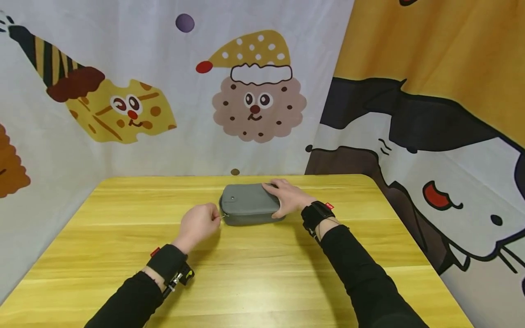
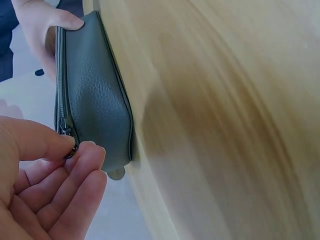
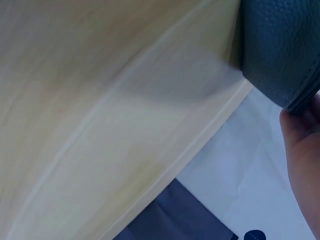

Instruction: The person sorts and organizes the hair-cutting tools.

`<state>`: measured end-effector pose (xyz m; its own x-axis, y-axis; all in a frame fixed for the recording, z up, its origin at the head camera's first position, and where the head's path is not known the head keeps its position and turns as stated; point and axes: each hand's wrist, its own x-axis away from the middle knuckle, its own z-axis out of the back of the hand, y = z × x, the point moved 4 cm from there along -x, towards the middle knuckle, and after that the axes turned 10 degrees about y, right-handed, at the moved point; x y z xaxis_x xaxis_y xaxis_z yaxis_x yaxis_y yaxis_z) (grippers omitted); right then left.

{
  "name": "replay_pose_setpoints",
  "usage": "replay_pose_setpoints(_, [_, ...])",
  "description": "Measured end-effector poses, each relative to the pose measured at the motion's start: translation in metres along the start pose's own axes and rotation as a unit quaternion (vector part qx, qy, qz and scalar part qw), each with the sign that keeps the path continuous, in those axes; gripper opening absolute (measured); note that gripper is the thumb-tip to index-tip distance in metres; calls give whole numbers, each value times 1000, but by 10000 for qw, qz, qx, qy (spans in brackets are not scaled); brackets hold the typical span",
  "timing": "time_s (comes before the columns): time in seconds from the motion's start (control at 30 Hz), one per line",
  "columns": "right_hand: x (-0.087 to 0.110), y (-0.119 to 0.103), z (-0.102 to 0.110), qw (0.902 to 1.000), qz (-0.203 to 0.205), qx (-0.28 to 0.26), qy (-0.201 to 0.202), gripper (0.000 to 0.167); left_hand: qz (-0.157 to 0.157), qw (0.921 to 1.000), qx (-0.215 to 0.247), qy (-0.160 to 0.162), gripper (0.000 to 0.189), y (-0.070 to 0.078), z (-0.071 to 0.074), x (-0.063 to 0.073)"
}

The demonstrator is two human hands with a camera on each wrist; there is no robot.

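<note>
A grey pebbled-leather zip pouch lies on the wooden table with a small snap stud on its upper face. At its left end my left hand pinches the zipper pull between thumb and fingers. The slider sits near that end, and the zipper runs along the pouch's edge towards the other hand. My right hand grips the right end, thumb on the near side and fingers over the top. In the right wrist view only part of this hand shows beside the pouch.
The table has a light wood grain, and the pouch lies close to its far edge. Behind it hangs a curtain printed with cartoon figures. Both wrists wear black straps with small devices.
</note>
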<state>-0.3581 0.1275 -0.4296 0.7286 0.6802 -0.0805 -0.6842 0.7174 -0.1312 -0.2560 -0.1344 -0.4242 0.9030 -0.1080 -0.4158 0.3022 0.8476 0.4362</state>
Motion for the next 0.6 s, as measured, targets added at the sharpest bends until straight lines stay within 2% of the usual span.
replay_pose_setpoints(0.3, [6, 5, 6, 10000, 58, -34, 21, 103, -20, 10000, 31, 30, 16, 9, -5, 4])
replay_pose_setpoints(0.6, [10, -12, 5, 9970, 494, 374, 454, 111, 177, 9998, 71, -114, 15, 11, -6, 6])
